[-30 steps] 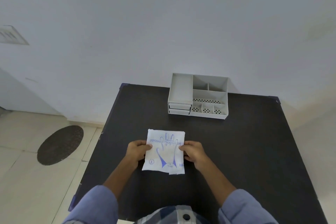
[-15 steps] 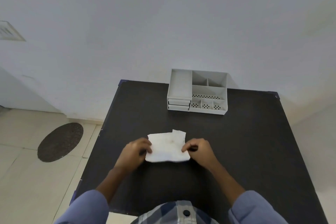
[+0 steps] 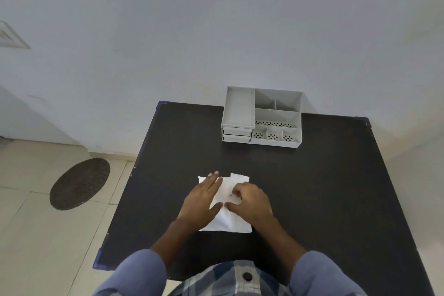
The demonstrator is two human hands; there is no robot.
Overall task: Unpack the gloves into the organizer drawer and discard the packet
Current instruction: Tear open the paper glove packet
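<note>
The white glove packet [image 3: 236, 222] lies flat on the black table [image 3: 312, 187], plain side up, with a small flap sticking out at its far edge. My left hand [image 3: 201, 199] rests flat on the packet's left half, fingers stretched toward the far edge. My right hand [image 3: 249, 202] sits on the right half, fingers curled and pinching at the packet's middle, thumb pointing left. The grey organizer [image 3: 277, 113] stands at the table's far edge against the wall. Its two small drawers [image 3: 237, 134] at the front left are closed.
A white wall rises right behind the table. The tiled floor on the left carries a dark oval mat [image 3: 80, 184]. The table's left edge runs close to my left arm. No bin is in view.
The packet was held up with its printed side showing, then turned over and laid down. Both hands have moved from its side edges onto its top.
</note>
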